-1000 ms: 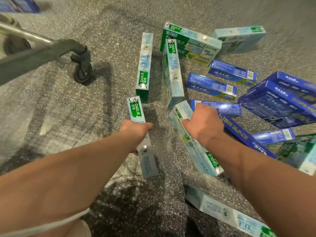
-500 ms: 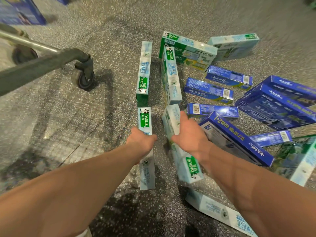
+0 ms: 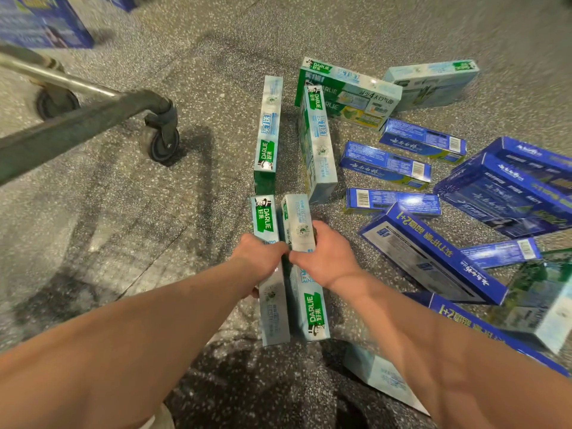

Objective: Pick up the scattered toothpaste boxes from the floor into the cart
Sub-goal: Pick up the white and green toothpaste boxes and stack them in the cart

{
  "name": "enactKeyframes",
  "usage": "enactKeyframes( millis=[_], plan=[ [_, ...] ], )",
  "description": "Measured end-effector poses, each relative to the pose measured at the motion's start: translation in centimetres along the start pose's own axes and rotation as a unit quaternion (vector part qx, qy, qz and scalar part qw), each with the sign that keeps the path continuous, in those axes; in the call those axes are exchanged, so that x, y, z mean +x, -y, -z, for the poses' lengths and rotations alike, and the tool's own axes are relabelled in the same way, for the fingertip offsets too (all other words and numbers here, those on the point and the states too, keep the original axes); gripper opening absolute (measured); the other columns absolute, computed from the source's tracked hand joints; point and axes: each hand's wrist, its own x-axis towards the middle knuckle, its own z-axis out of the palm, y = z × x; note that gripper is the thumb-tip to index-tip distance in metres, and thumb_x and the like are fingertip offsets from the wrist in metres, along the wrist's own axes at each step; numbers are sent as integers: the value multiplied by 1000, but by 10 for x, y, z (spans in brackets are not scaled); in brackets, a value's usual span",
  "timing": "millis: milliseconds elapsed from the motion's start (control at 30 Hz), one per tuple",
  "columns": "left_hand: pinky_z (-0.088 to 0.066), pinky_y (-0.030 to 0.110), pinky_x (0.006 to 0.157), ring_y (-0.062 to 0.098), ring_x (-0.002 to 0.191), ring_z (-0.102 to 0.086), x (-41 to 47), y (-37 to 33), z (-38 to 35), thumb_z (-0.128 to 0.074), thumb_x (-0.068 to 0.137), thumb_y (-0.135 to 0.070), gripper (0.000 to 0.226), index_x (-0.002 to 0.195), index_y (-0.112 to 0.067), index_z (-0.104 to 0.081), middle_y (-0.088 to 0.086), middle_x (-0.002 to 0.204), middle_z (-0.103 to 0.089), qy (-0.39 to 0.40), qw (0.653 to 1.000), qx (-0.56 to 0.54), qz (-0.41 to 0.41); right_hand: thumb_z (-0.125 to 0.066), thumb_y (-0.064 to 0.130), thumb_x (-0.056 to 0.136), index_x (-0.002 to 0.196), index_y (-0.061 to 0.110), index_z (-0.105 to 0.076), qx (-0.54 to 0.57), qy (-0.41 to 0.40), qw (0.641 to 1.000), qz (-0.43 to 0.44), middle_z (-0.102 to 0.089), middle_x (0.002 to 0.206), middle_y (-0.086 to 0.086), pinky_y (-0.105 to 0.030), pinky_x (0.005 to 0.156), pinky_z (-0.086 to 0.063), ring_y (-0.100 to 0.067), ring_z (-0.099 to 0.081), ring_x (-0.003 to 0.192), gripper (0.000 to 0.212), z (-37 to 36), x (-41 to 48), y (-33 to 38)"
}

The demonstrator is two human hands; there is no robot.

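Two white-green toothpaste boxes sit side by side, long edges touching: the left box (image 3: 264,218) is gripped by the left hand (image 3: 258,255) and the right box (image 3: 312,314) by the right hand (image 3: 325,258). More green boxes (image 3: 267,134) and blue boxes (image 3: 385,165) lie scattered on the floor (image 3: 123,227), far and right. The cart (image 3: 93,125) stands far left.

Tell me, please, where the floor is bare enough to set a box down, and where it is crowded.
The floor is bare between the cart wheel and the long green box, and also beyond the far boxes. To the right it is crowded: blue boxes lie close together, some overlapping.
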Motion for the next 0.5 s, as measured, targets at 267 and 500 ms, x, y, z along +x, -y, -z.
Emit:
enactKeyframes(
  millis=[267,500],
  plan=[
    [-62,46,59,31,80,-71,1,2,4,-69,77,-47,51,115,-14,-57,9,97,-70,-36,999,-19,-11,-66,11,87,157,20,-24,-261,87,943,187,-14,162,-5,-41,117,-38,-32,-32,145,82,25,-1,16],
    [-58,40,80,29,88,-64,13,27,36,-70,89,-43,52,121,-10,-46,10,100,-62,-123,991,-44,27,-71,12,89,155,34,-33,-596,185,681,384,-14,170,0,-64,121,-6,-33,7,157,79,16,-3,22]
  ],
)
